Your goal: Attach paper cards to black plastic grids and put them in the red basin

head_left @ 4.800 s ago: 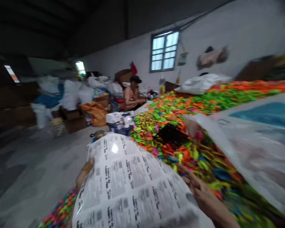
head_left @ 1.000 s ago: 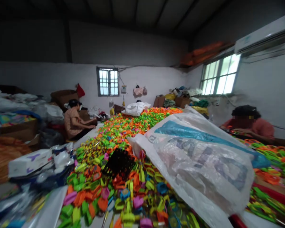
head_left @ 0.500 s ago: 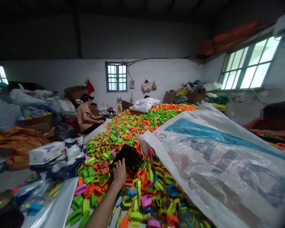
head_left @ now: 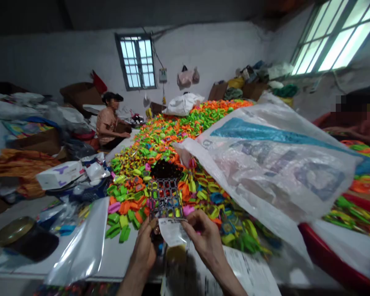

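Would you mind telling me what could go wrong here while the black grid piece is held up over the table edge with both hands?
The left hand and right hand pinch the black grid piece only at its lower edge, so it might tip or slip. The small white label looks loose at that edge and could crease or drop. The big plastic sack leans over the pile of coloured plastic parts and may slide onto the working spot.
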A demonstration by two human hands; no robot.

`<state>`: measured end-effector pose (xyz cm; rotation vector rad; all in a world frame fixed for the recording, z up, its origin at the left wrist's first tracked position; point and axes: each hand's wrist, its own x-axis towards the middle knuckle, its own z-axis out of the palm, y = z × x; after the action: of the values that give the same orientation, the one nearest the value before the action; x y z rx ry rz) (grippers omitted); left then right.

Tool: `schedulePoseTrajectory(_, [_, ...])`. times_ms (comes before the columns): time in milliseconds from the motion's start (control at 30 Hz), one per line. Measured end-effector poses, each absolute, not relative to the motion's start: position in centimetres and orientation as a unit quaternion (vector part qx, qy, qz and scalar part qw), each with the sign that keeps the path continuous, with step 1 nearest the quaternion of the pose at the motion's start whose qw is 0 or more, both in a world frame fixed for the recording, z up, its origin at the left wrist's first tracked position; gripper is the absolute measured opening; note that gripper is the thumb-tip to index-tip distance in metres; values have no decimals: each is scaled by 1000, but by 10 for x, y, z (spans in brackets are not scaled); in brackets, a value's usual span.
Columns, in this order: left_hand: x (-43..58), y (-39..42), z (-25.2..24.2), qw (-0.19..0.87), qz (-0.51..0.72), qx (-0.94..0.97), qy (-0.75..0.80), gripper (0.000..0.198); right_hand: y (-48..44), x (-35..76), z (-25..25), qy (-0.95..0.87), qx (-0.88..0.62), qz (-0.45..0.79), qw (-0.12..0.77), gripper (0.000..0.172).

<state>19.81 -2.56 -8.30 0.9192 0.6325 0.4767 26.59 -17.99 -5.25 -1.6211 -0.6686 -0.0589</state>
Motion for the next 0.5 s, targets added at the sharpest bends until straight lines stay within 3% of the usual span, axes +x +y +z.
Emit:
schedulePoseTrajectory(233, [189, -72, -108, 876, 149, 355, 291, 57, -190, 256, -76, -267, -757, -36, 596, 16])
schedulePoseTrajectory(500, [195, -91, -103, 866, 129, 410, 256, 69, -200, 259, -88, -298, -776, -56, 553, 13])
